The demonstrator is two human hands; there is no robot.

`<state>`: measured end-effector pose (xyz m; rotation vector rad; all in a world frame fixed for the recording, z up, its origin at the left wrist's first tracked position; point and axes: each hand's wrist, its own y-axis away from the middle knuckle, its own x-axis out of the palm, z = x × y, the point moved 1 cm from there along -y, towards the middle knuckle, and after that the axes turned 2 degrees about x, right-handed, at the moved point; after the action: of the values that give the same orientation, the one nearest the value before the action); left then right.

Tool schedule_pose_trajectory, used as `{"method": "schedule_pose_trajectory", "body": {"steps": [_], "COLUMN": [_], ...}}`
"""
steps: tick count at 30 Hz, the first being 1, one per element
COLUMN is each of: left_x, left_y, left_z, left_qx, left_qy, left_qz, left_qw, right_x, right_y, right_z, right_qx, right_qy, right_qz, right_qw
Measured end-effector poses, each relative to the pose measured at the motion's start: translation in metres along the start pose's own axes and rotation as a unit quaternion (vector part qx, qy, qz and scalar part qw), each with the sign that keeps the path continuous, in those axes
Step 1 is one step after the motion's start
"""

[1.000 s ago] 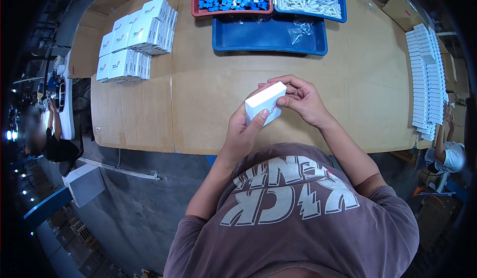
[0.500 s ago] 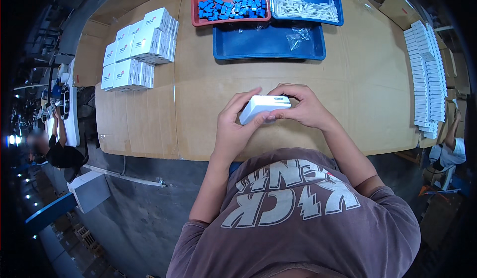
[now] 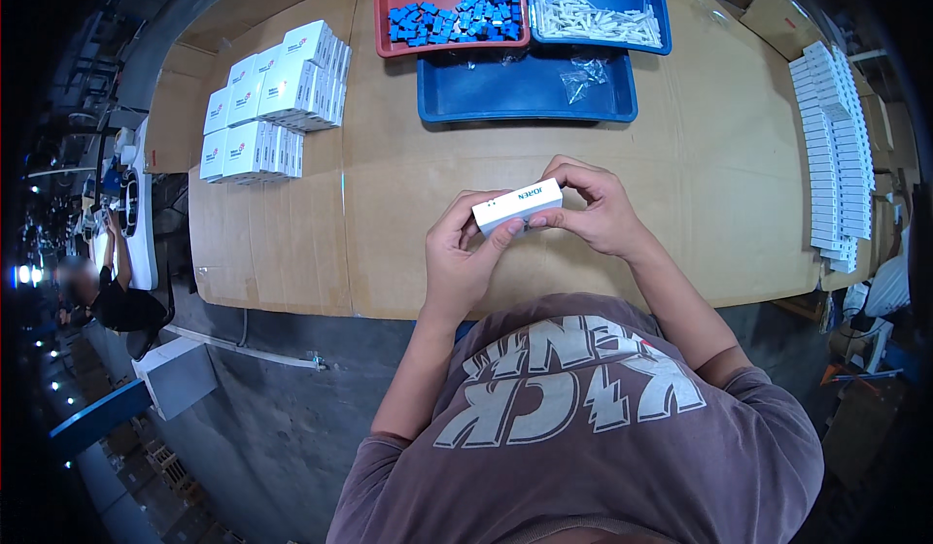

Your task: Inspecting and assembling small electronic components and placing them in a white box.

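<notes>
Between my hands, above the near part of the cardboard-covered table, is a small white box with dark print on its upward narrow side. My left hand grips its left end, thumb along the near side. My right hand is closed on its right end, fingers bent over the far edge and thumb at the near side. Both thumbs nearly meet at the middle of the box. The underside of the box is hidden.
White boxes stand stacked at the far left, and long rows of white boxes at the right. A red tray holds blue pieces; a blue tray holds white sticks. Another blue tray has clear plastic. People sit beyond both sides.
The box has turned so its printed narrow side faces up and looks closed; before, a gap showed at its right end. Both hands keep hold of it.
</notes>
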<state>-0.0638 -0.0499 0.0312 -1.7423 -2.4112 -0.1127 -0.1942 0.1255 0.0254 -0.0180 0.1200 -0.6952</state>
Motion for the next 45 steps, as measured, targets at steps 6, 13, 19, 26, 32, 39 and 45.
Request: {"method": "schedule_pose_trajectory", "body": {"steps": [6, 13, 19, 26, 32, 39, 45], "left_x": [0.004, 0.002, 0.006, 0.010, 0.011, 0.012, 0.012], "left_y": [0.004, -0.003, -0.009, -0.006, -0.003, -0.002, -0.002], "left_z": [0.008, 0.009, -0.007, 0.002, 0.005, 0.005, 0.003], "left_qx": [-0.006, -0.065, -0.026, 0.039, 0.041, 0.037, 0.057], "left_qy": [0.127, 0.197, 0.039, 0.090, 0.096, 0.089, 0.049], "left_qz": [-0.065, -0.094, 0.017, 0.014, 0.010, 0.010, 0.015], "left_qw": [0.990, 0.974, 0.999, 0.995, 0.995, 0.995, 0.997], "right_x": [0.012, 0.006, 0.000, 0.000, 0.001, -0.001, -0.003], "right_y": [-0.003, -0.001, -0.001, -0.002, -0.001, 0.000, 0.000], "right_z": [0.000, -0.002, 0.012, 0.022, 0.021, 0.020, 0.023], "right_qx": [0.026, 0.053, 0.006, -0.071, -0.082, -0.074, -0.055], "right_qy": [-0.156, -0.259, -0.135, -0.029, -0.014, -0.020, -0.022], "right_qz": [-0.034, -0.040, 0.000, -0.001, -0.004, 0.002, 0.013], "right_qw": [0.987, 0.964, 0.991, 0.997, 0.997, 0.997, 0.998]}}
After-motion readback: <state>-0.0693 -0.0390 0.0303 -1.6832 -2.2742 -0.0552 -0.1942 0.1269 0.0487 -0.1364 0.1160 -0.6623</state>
